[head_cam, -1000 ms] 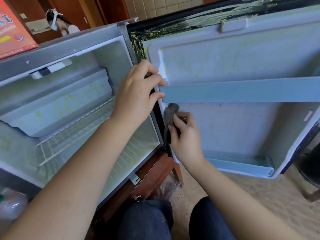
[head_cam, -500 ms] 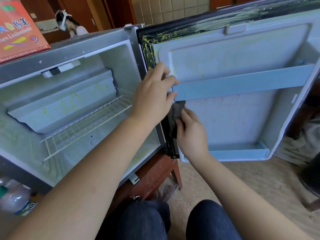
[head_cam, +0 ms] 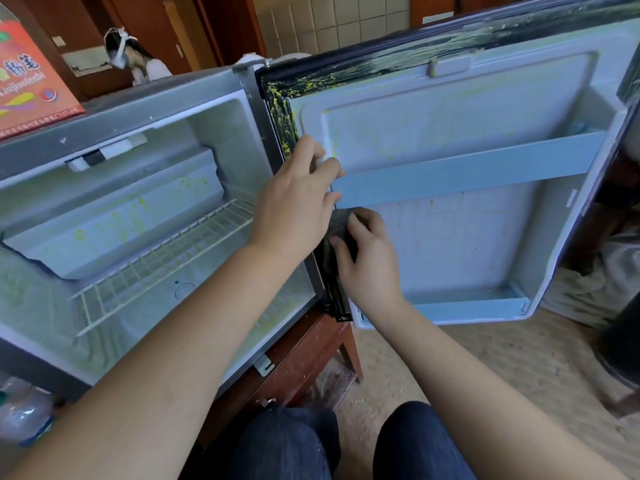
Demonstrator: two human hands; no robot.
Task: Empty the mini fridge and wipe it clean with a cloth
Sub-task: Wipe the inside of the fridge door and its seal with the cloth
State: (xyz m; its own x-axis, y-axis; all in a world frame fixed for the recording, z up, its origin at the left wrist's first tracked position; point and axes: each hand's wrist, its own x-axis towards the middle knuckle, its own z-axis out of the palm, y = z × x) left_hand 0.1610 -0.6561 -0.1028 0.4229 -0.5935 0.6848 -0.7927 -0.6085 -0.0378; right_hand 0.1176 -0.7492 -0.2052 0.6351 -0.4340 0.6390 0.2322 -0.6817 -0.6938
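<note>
cloth (head_cam: 338,224): mostly behind right hand (head_cam: 370,269) | red box (head_cam: 27,84): cut by left edge | bottle (head_cam: 20,414) (lower left): blurred

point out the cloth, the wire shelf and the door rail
cloth (head_cam: 339,223), head view, grey top part above the fingers
wire shelf (head_cam: 166,264), head view, middle of grid
door rail (head_cam: 467,168), head view, middle of bar

The mini fridge (head_cam: 221,140) was lined pale grey-white, speckled with yellow-green, and the black door seal (head_cam: 282,112) was splattered yellow too. The door rail (head_cam: 467,171) was tinted light blue, the cloth (head_cam: 339,221) dark grey, the box (head_cam: 27,81) orange-red.
</note>
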